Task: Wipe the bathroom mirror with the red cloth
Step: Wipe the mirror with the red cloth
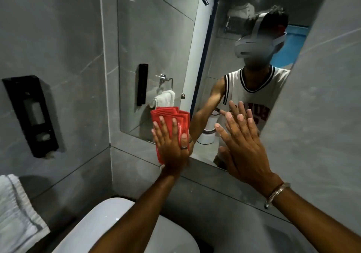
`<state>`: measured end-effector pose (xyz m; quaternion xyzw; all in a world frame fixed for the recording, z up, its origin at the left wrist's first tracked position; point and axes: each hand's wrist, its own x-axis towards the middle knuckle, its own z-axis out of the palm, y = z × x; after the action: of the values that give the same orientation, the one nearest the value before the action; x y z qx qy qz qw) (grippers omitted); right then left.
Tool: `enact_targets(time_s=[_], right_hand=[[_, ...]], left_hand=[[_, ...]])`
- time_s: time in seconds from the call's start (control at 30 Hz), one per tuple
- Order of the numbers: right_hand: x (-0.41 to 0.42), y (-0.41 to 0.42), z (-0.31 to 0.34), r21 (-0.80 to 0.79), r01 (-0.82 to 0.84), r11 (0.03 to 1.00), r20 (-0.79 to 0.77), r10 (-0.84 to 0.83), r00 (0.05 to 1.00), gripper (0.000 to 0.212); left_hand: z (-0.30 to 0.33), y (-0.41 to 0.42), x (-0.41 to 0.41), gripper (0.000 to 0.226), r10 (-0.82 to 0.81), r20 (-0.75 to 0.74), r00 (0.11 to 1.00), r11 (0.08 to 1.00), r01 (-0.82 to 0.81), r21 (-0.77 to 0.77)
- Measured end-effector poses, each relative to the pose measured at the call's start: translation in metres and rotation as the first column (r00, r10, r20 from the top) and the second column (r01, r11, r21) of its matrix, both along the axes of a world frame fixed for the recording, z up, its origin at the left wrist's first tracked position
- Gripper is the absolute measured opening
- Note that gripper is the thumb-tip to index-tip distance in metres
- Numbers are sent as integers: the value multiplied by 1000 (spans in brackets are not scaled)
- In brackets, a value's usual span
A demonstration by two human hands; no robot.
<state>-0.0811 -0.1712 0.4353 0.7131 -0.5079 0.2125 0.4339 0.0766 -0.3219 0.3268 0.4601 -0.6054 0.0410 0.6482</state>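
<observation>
The bathroom mirror point(162, 43) hangs on the grey tiled wall ahead. A folded red cloth point(172, 116) lies flat against the mirror's lower left corner, partly over its bottom edge. My left hand point(170, 145) presses it there with the palm, fingers spread. My right hand point(242, 141) rests flat and bare on the glass near the mirror's lower right part, fingers apart, a metal bracelet on the wrist. The mirror reflects both hands and a person in a white sleeveless top.
A white basin point(121, 225) sits directly below my arms. A black soap dispenser point(31, 116) is mounted on the left wall. A white towel point(15, 209) hangs at the lower left. The grey wall point(322, 125) juts in at the right.
</observation>
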Motion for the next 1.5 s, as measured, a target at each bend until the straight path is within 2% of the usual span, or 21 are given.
enact_targets(time_s=[0.1,0.2,0.3,0.37,0.47,0.57,0.67,0.93,1.07,1.23,1.4,1.5], right_hand=[[-32,18,1,-21,66,998,19,-66,998,57],[-64,37,-2,-47,127,991,58,-124,991,60],[-87,55,-8,-60,156,986,68,-152,986,59],[-101,69,-7,-64,196,978,82,-191,978,59],[-116,83,7,-82,244,966,116,-233,965,64],[-124,85,32,-99,253,962,161,-236,958,67],[-123,75,71,-129,246,961,204,-217,955,69],[-106,48,208,-308,182,934,248,-106,963,67],[-101,39,264,-382,179,907,258,-81,963,65],[-90,24,290,-418,155,895,218,-67,974,67],[-67,15,263,-343,135,930,287,-33,957,67],[-64,13,255,-315,143,938,271,-56,961,68]], left_hand=[[-4,29,-45,72,11,54,998,999,-8,-46],[-1,61,-90,67,-57,38,998,996,59,-64],[-3,91,-129,64,-117,122,986,990,126,-70],[1,107,-147,64,-140,121,983,988,148,-55],[11,117,-155,64,-138,76,988,989,141,-36],[37,116,-149,66,-141,152,978,989,146,-28],[110,106,-150,67,-123,206,971,987,141,-74],[376,91,-148,68,-70,214,974,952,129,-277],[463,96,-146,69,-46,213,976,963,101,-252],[464,81,-132,68,-2,332,943,942,112,-316],[412,60,-110,67,21,362,932,931,113,-347],[412,40,-86,66,20,424,905,903,166,-395]])
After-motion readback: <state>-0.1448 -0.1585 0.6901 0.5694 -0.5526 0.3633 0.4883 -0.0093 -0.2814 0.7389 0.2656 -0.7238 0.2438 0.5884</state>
